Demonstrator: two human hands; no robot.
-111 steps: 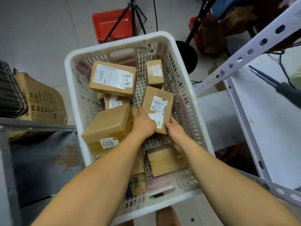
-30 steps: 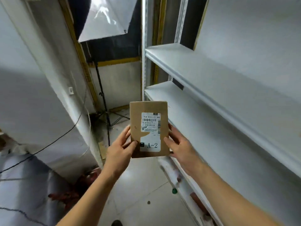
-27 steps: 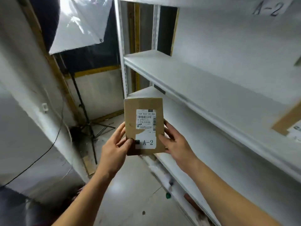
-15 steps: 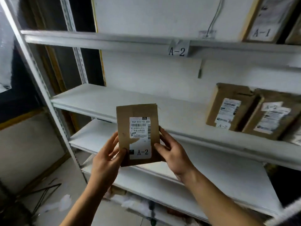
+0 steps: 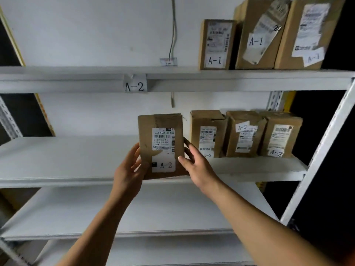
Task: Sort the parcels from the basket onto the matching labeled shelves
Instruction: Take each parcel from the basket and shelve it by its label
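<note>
A flat brown parcel (image 5: pixel 161 144) with a white label reading A-2 stands upright at the front edge of the middle shelf (image 5: pixel 67 160). My left hand (image 5: pixel 128 173) grips its left edge and my right hand (image 5: pixel 194 166) grips its right edge. A paper tag reading A-2 (image 5: pixel 134 85) hangs on the rail above this shelf. To the right on the same shelf stand three brown A-2 parcels (image 5: pixel 244 134). The basket is out of view.
The top shelf (image 5: pixel 76 71) carries three A-1 parcels (image 5: pixel 259 35) at the right. A lower white shelf (image 5: pixel 172 212) lies below. A slanted white upright (image 5: pixel 326 146) bounds the rack on the right. A grey cable (image 5: pixel 173 31) runs down the back wall.
I took the A-2 parcel out of the basket and turned to face the rack. Both hands have since raised the parcel up to the middle shelf beside the other A-2 parcels.
</note>
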